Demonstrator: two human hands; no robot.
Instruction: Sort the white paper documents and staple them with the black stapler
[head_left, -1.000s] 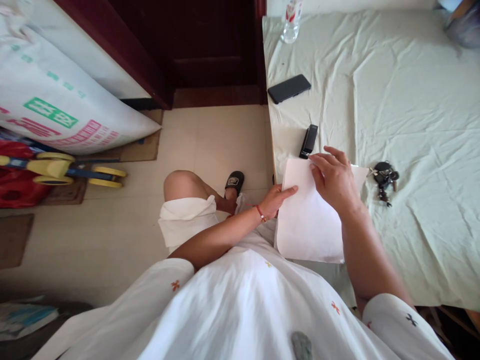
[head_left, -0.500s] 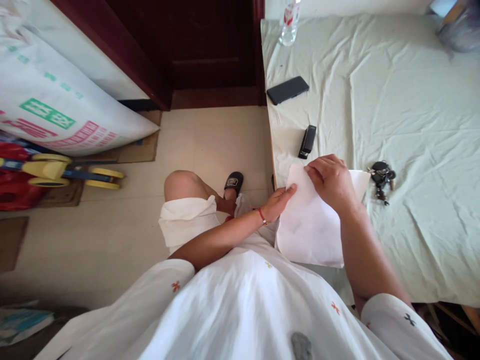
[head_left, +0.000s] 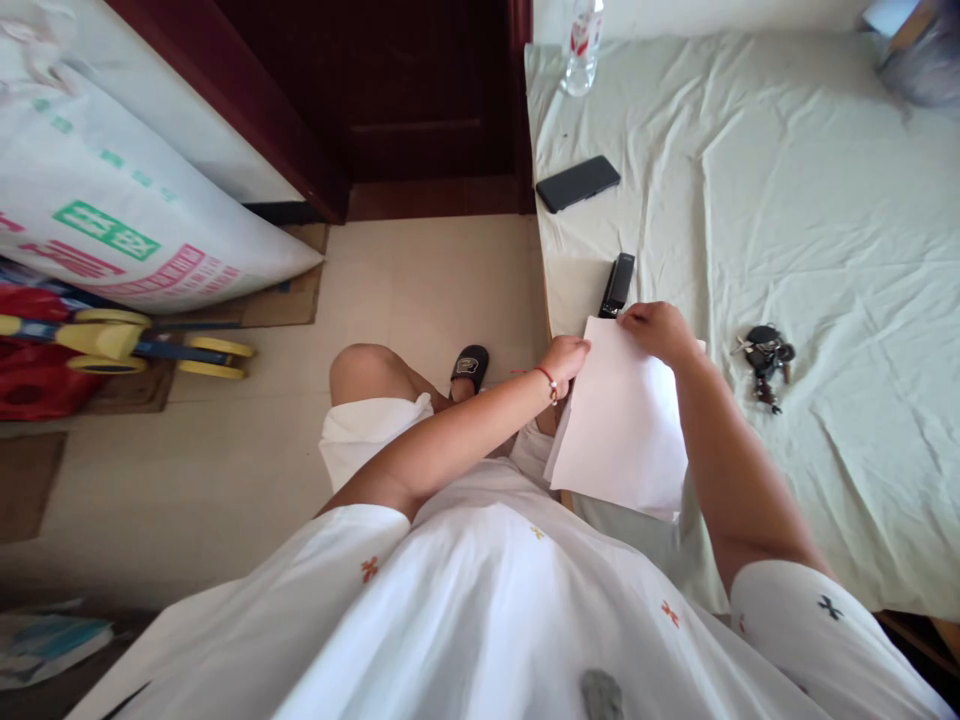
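Note:
White sheets of paper (head_left: 621, 425) lie at the table's near left corner, tilted a little and partly over the edge. My left hand (head_left: 564, 362) is closed on their left side near the upper corner, thumb on top. At the far edge my right hand (head_left: 658, 328) pinches the paper between thumb and fingers. A black stapler (head_left: 618, 284) rests just beyond the sheets, its near end close to the paper's far edge and my right fingertips. How many sheets there are I cannot tell.
A black phone (head_left: 577, 184) and a plastic bottle (head_left: 582, 48) stand farther along the cloth-covered table (head_left: 817, 220). Keys (head_left: 765, 362) lie right of my right forearm. On the floor at left are a large white sack (head_left: 150, 220) and a yellow-blue wheeled toy (head_left: 112, 340).
Both hands have shifted slightly away from me with the paper. The sheets now lie flatter and more even, and their far edge is nearer the stapler.

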